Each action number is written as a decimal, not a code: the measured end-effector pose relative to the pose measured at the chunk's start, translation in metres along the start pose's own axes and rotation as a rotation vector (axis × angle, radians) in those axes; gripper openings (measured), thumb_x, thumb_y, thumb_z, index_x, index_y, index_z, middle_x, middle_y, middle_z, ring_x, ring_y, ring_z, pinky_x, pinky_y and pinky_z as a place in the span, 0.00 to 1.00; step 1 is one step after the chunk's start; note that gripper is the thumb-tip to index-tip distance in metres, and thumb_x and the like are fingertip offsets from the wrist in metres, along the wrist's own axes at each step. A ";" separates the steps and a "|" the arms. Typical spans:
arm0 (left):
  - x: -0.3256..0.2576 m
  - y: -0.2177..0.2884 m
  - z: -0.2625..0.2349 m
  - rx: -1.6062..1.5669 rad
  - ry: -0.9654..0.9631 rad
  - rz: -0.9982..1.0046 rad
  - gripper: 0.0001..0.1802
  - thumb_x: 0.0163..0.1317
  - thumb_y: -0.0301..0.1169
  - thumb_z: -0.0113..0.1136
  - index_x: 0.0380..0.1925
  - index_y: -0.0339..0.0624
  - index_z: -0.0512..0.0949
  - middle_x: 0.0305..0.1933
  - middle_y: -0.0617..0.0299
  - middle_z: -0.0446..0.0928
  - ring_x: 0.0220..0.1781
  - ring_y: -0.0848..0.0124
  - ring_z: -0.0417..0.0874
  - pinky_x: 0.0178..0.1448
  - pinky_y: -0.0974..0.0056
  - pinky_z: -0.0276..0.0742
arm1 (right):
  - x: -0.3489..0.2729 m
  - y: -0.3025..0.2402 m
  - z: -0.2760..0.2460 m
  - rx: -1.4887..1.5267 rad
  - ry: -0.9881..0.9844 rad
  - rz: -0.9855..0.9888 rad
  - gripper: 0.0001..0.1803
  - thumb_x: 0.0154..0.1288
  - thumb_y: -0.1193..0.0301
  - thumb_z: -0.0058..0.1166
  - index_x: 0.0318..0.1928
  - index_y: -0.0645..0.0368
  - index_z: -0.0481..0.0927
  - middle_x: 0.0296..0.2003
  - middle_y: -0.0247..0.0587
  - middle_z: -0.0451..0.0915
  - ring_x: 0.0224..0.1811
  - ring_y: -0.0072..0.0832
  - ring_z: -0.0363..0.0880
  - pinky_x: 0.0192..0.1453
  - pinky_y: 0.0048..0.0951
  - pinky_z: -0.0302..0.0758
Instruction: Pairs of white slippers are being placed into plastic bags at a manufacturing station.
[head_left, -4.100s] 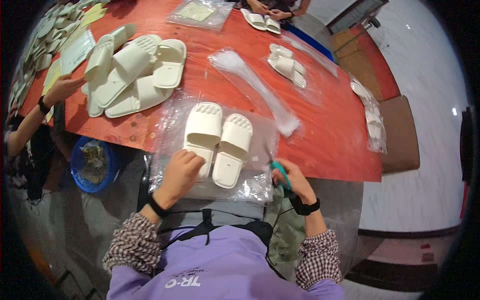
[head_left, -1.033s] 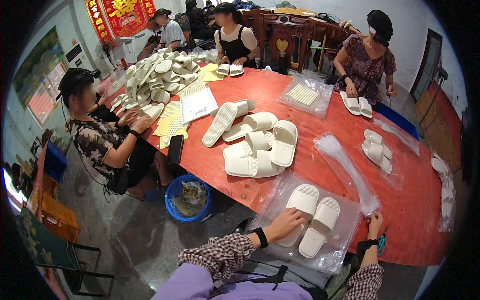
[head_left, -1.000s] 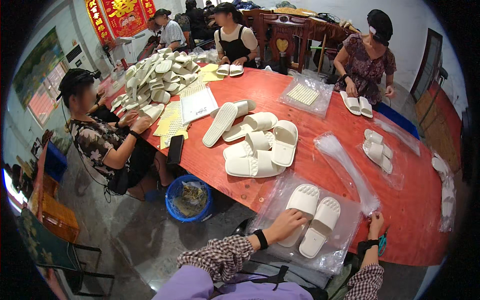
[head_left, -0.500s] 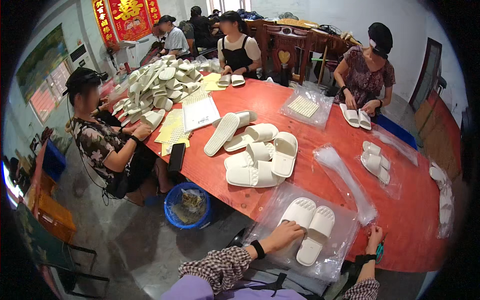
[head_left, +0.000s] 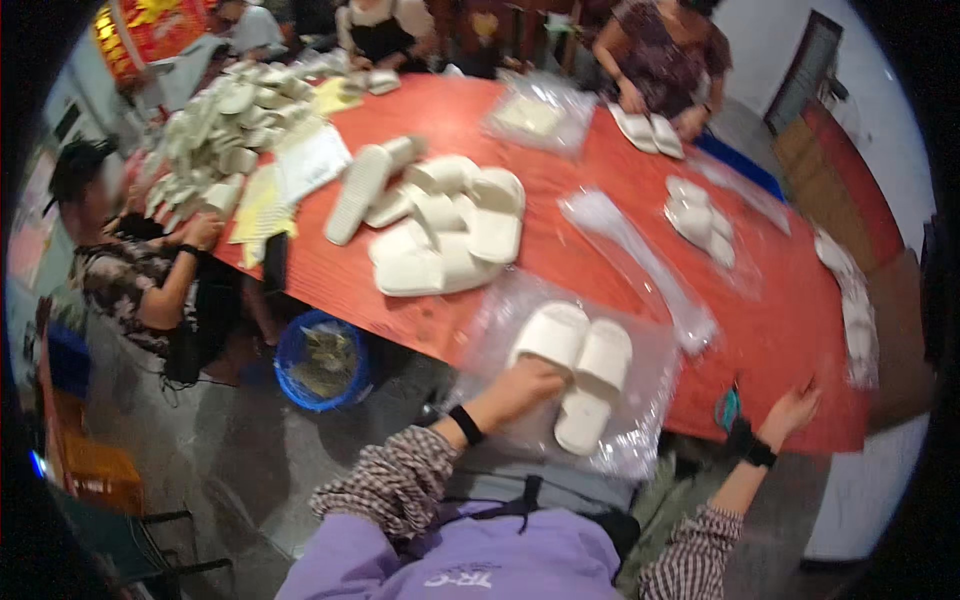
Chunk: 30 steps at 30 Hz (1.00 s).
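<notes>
Two cream slippers lie side by side on a clear plastic bag (head_left: 490, 325) at the table's near edge. My left hand (head_left: 525, 390) is curled over the heel end of the left slipper (head_left: 550, 333), covering that part. Beside it, the right slipper (head_left: 585, 418) lies untouched. My right hand (head_left: 790, 415) hovers over the table's near right side, thumb and fingers drawn together; blur hides whether anything small is between them. Close to the right wrist are teal-handled scissors (head_left: 729, 405).
A long bundle of clear plastic (head_left: 645, 265) lies beyond the bag. Loose cream slippers (head_left: 440, 240) sit mid-table, with a large slipper pile (head_left: 225, 125) behind. Bagged slippers (head_left: 700, 220) lie to the right. A blue bin (head_left: 322, 362) stands on the floor. Co-workers sit around the table.
My view has tilted downward and shifted. My right hand has moved right, away from the plastic bundle's near end. My left hand remains at the left slipper.
</notes>
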<state>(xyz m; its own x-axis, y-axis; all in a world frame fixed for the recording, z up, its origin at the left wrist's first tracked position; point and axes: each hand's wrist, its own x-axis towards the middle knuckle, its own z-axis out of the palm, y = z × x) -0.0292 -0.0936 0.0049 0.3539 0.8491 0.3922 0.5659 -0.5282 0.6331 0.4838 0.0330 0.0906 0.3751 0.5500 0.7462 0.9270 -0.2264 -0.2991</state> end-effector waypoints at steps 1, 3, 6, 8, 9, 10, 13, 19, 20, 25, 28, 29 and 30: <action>-0.002 0.003 -0.008 0.107 -0.043 -0.021 0.05 0.55 0.28 0.59 0.31 0.41 0.77 0.38 0.54 0.78 0.44 0.54 0.79 0.48 0.54 0.76 | 0.015 -0.022 -0.024 0.002 0.042 0.053 0.11 0.72 0.66 0.49 0.45 0.61 0.76 0.49 0.48 0.78 0.50 0.41 0.76 0.49 0.39 0.74; -0.004 0.007 -0.009 0.120 0.003 -0.025 0.05 0.55 0.28 0.59 0.31 0.41 0.75 0.35 0.56 0.76 0.41 0.55 0.78 0.44 0.55 0.75 | 0.039 -0.060 -0.053 1.384 0.284 0.407 0.10 0.72 0.68 0.48 0.46 0.61 0.76 0.41 0.38 0.75 0.41 0.31 0.74 0.45 0.32 0.73; -0.003 0.010 -0.012 0.132 -0.014 -0.039 0.05 0.55 0.28 0.59 0.32 0.42 0.75 0.36 0.57 0.75 0.40 0.56 0.78 0.43 0.55 0.75 | 0.010 -0.171 -0.086 0.798 0.011 0.091 0.08 0.73 0.70 0.48 0.47 0.60 0.75 0.38 0.33 0.72 0.38 0.25 0.71 0.44 0.26 0.72; 0.001 0.013 -0.010 0.153 -0.032 -0.038 0.06 0.55 0.28 0.59 0.33 0.42 0.75 0.37 0.57 0.75 0.41 0.56 0.78 0.43 0.56 0.75 | -0.017 -0.206 -0.054 1.020 -0.221 -0.175 0.06 0.71 0.72 0.50 0.45 0.58 0.77 0.41 0.33 0.77 0.41 0.25 0.75 0.43 0.26 0.72; 0.001 0.013 -0.009 0.165 -0.013 -0.034 0.06 0.55 0.28 0.59 0.33 0.41 0.75 0.37 0.57 0.75 0.41 0.56 0.78 0.43 0.56 0.75 | -0.041 -0.222 -0.045 0.945 -0.454 -0.275 0.06 0.69 0.72 0.52 0.43 0.59 0.80 0.39 0.35 0.80 0.42 0.25 0.77 0.45 0.27 0.72; 0.007 0.015 -0.005 0.172 0.009 -0.012 0.06 0.55 0.27 0.58 0.33 0.41 0.75 0.37 0.57 0.75 0.41 0.56 0.78 0.43 0.56 0.75 | -0.071 -0.225 -0.023 1.048 -0.708 -0.199 0.07 0.66 0.72 0.55 0.43 0.60 0.80 0.36 0.38 0.81 0.42 0.27 0.78 0.48 0.30 0.73; -0.011 0.009 -0.011 0.188 -0.001 -0.062 0.09 0.56 0.28 0.55 0.37 0.39 0.78 0.40 0.56 0.76 0.46 0.58 0.78 0.48 0.57 0.76 | -0.131 -0.272 -0.021 0.888 -0.995 -0.652 0.17 0.62 0.65 0.60 0.50 0.56 0.80 0.47 0.45 0.79 0.49 0.41 0.79 0.51 0.39 0.75; -0.013 0.005 0.007 0.193 -0.050 -0.040 0.17 0.60 0.32 0.53 0.50 0.43 0.76 0.49 0.55 0.76 0.54 0.59 0.76 0.60 0.55 0.73 | -0.165 -0.269 0.014 0.651 -1.069 -0.893 0.31 0.58 0.51 0.62 0.58 0.55 0.76 0.55 0.51 0.73 0.55 0.48 0.75 0.55 0.43 0.74; -0.012 0.005 0.005 0.190 0.018 0.043 0.15 0.58 0.27 0.52 0.47 0.42 0.75 0.50 0.54 0.75 0.54 0.57 0.77 0.56 0.57 0.76 | -0.161 -0.268 0.018 0.645 -1.118 -0.907 0.34 0.57 0.48 0.62 0.58 0.55 0.75 0.54 0.52 0.73 0.54 0.49 0.75 0.55 0.44 0.74; -0.022 -0.006 0.013 0.229 0.096 0.044 0.13 0.59 0.30 0.51 0.44 0.42 0.72 0.44 0.55 0.71 0.48 0.58 0.74 0.52 0.57 0.74 | -0.163 -0.290 0.002 0.647 -1.082 -0.931 0.41 0.50 0.45 0.66 0.58 0.60 0.72 0.51 0.52 0.74 0.50 0.50 0.77 0.50 0.45 0.76; -0.022 -0.012 0.011 0.261 0.049 0.018 0.12 0.58 0.30 0.51 0.43 0.41 0.73 0.44 0.55 0.71 0.47 0.58 0.74 0.49 0.57 0.76 | -0.158 -0.297 -0.001 0.509 -1.282 -0.955 0.43 0.47 0.46 0.68 0.57 0.59 0.71 0.51 0.51 0.73 0.48 0.49 0.78 0.48 0.44 0.77; -0.021 -0.011 0.013 0.305 0.049 0.006 0.13 0.58 0.30 0.51 0.43 0.41 0.74 0.42 0.56 0.73 0.46 0.59 0.75 0.49 0.58 0.76 | -0.157 -0.297 -0.003 0.501 -1.284 -0.970 0.43 0.46 0.46 0.68 0.57 0.59 0.71 0.51 0.51 0.73 0.48 0.49 0.78 0.47 0.44 0.77; -0.018 -0.009 0.013 0.345 0.053 0.004 0.13 0.58 0.30 0.52 0.44 0.42 0.75 0.41 0.56 0.74 0.44 0.59 0.76 0.50 0.58 0.76 | -0.154 -0.297 -0.008 0.486 -1.279 -0.980 0.43 0.46 0.46 0.69 0.57 0.59 0.71 0.51 0.51 0.73 0.48 0.49 0.79 0.47 0.43 0.78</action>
<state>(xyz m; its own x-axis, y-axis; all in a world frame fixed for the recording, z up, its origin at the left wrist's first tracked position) -0.0309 -0.1044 -0.0168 0.3230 0.8411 0.4338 0.7862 -0.4937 0.3718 0.1507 0.0090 0.0688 -0.7675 0.6322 -0.1063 0.6203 0.6905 -0.3721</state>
